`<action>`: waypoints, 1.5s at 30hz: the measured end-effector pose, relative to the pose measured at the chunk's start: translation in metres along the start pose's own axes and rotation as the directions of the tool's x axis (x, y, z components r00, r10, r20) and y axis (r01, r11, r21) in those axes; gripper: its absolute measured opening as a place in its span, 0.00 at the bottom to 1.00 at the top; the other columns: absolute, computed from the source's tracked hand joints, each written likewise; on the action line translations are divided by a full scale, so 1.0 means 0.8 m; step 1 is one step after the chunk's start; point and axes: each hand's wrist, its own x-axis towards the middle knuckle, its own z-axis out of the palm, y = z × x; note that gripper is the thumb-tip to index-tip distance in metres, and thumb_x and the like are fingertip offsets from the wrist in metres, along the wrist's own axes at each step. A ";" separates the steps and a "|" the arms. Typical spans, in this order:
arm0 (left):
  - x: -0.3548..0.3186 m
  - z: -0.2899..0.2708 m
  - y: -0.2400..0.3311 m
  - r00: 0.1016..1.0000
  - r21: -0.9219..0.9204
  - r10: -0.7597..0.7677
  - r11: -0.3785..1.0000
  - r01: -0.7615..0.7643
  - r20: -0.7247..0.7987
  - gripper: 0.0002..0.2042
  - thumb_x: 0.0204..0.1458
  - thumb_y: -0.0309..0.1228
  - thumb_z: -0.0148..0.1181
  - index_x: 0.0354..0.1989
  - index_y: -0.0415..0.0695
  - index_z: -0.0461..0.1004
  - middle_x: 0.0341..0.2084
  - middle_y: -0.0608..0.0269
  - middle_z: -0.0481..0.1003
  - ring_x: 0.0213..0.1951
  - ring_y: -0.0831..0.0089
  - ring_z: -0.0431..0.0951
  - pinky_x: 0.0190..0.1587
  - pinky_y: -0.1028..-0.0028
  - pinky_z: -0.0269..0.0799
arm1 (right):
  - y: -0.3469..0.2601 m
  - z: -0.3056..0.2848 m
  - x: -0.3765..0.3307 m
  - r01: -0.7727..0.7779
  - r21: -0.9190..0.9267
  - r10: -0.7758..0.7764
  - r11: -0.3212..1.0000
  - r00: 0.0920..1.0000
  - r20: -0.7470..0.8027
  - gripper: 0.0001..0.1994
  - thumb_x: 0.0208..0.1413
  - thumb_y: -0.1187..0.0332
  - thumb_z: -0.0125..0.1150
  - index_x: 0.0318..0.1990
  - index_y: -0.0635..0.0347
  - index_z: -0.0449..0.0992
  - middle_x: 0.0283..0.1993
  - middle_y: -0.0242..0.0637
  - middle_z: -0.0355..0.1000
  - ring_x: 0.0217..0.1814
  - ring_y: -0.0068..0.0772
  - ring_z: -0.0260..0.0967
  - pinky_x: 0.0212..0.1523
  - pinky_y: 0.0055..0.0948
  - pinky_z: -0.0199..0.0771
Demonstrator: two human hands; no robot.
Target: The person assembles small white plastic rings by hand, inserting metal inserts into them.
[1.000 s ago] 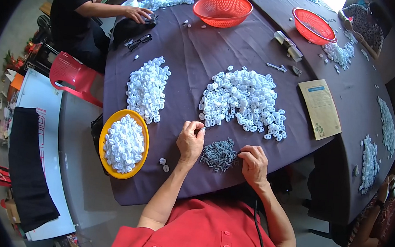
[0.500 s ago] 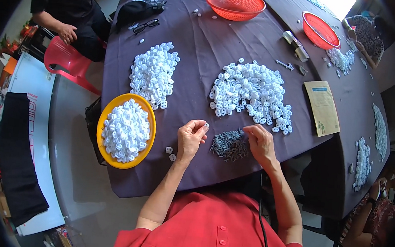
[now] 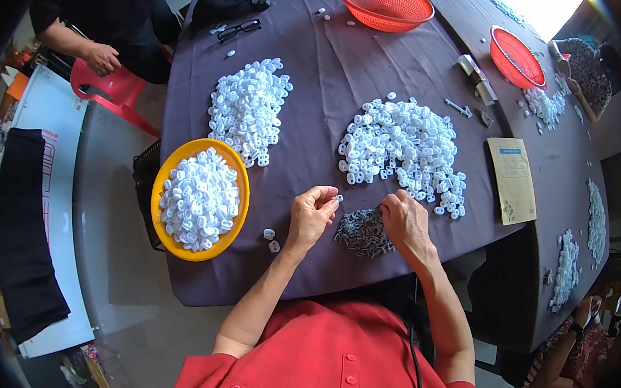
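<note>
The left hand (image 3: 312, 214) pinches a small white part (image 3: 338, 198) at its fingertips, fingers curled around it; the right hand (image 3: 405, 220) rests with fingers bent down onto the grey pile (image 3: 362, 232), which lies between both hands; whether those fingers grip anything I cannot tell; a white heap (image 3: 405, 147) lies just beyond the fingers; a yellow bowl (image 3: 167, 172) sits left of the left hand.
</note>
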 end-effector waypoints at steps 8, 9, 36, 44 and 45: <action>0.005 0.000 0.002 0.999 0.018 -0.027 0.999 0.027 0.027 0.06 0.51 0.24 0.60 0.36 0.39 0.77 0.21 0.70 0.74 0.20 0.88 0.71 0.20 0.86 0.68 | 0.002 0.008 0.003 0.028 0.005 -0.027 1.000 0.998 -0.059 0.03 0.46 0.71 0.55 0.29 0.59 0.71 0.29 0.41 0.68 0.32 0.45 0.70 0.32 0.40 0.70; 0.005 0.000 0.002 0.999 0.015 -0.028 1.000 0.027 0.034 0.05 0.51 0.25 0.60 0.36 0.39 0.77 0.21 0.71 0.74 0.20 0.88 0.71 0.20 0.86 0.68 | 0.002 0.008 0.002 0.026 0.005 -0.026 1.000 0.998 -0.060 0.03 0.46 0.71 0.55 0.29 0.59 0.71 0.29 0.41 0.68 0.32 0.45 0.70 0.32 0.40 0.70; -0.012 0.035 0.009 0.997 -0.351 -0.038 0.934 0.060 0.069 0.08 0.51 0.21 0.58 0.40 0.36 0.74 0.26 0.66 0.75 0.20 0.83 0.73 0.20 0.83 0.70 | 0.010 -0.014 -0.010 0.020 0.597 0.145 0.802 0.963 -0.227 0.05 0.49 0.76 0.61 0.35 0.62 0.77 0.27 0.40 0.72 0.27 0.33 0.72 0.27 0.27 0.69; -0.031 0.020 0.007 0.998 -0.282 -0.034 0.958 0.050 0.058 0.09 0.53 0.19 0.52 0.41 0.35 0.74 0.21 0.68 0.71 0.16 0.86 0.66 0.16 0.85 0.61 | 0.003 0.000 -0.005 0.034 0.283 0.005 0.959 0.991 -0.136 0.04 0.49 0.71 0.57 0.31 0.58 0.77 0.31 0.41 0.69 0.36 0.46 0.70 0.37 0.40 0.71; -0.035 0.021 0.008 0.997 -0.294 -0.060 0.953 0.074 0.056 0.09 0.52 0.19 0.52 0.41 0.35 0.74 0.21 0.69 0.71 0.16 0.86 0.66 0.16 0.85 0.61 | 0.003 0.004 -0.006 0.036 0.250 -0.003 0.968 0.991 -0.132 0.04 0.49 0.72 0.57 0.32 0.59 0.77 0.31 0.41 0.69 0.36 0.46 0.71 0.37 0.39 0.71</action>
